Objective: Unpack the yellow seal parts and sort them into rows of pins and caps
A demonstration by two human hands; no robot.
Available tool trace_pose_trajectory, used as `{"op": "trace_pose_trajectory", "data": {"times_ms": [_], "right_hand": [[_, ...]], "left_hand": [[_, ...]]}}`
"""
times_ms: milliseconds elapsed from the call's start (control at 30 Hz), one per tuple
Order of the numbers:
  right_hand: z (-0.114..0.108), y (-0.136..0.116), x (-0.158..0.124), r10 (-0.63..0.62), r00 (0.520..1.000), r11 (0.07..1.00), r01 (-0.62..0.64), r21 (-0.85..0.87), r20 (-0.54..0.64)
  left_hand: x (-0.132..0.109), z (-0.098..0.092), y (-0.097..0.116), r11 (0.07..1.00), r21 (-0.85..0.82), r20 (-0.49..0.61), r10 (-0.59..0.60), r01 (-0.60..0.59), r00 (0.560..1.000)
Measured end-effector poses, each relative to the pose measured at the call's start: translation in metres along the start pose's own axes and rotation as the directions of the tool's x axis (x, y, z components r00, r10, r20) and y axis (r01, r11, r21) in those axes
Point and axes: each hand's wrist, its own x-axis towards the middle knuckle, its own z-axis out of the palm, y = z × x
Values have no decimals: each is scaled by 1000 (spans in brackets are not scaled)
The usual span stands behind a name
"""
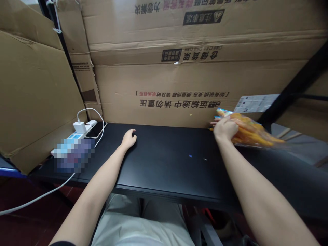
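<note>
Jutting rightward from the right hand [226,128], a bag [250,131] with orange contents

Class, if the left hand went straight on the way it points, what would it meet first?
The left hand would probably meet the cardboard behind the table, though depth is hard to judge.

Orange bag contents [247,129], black tabletop [164,160]

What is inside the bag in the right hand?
Inside the bag, orange things show through, too blurred to name. The right hand hides the part it grips.
</note>
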Motion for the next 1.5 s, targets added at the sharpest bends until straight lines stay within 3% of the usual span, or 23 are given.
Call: {"op": "trace_pose_trajectory", "data": {"times_ms": [100,200,367,433,533,700,833,933,1100,1167,1233,1333,1400,1500], "right_hand": [[-2,-29,-21,14,1000,998,-16,67,19],[4,-53,-47,-58,995,958,35,284,76],[20,-82,-98,-206,930,717,-69,694,305],[23,-90,-119,-301,869,610,-141,780,393],[23,-96,-142,-447,730,519,-258,815,516],[28,-89,-154,-577,466,502,-447,741,671],[37,-78,-146,-529,347,535,-572,622,774],[44,-69,-139,-419,333,568,-630,530,845],[59,-55,-131,-225,441,579,-657,483,869],[67,-51,-130,-254,485,603,-597,529,837],[73,-47,-130,-315,547,663,-458,592,776],[75,-46,-136,-466,661,741,-71,667,588],[70,-49,-143,-623,630,714,216,666,464],[59,-57,-152,-773,489,626,482,613,404]], "left_hand": [[0,0,0,1000,-10,-3,-2,2,1000],[0,0,0,1000,-14,-3,-6,5,1000],[0,1,-2,1000,2,15,-3,3,1000],[0,1,-3,1000,14,17,-8,8,1000],[0,2,-5,1000,28,-9,3,-3,1000],[-2,-4,-5,995,90,9,45,-46,999],[-5,-14,0,971,219,154,65,-98,986],[-6,-18,8,956,236,216,122,-173,969],[-8,-18,20,941,196,223,231,-276,947],[-7,-19,23,945,168,179,250,-280,952],[-6,-21,25,952,150,118,252,-268,960],[-6,-25,27,951,158,62,260,-267,964],[-6,-26,29,943,164,63,282,-289,957],[-8,-25,34,926,159,101,329,-342,939]]}}
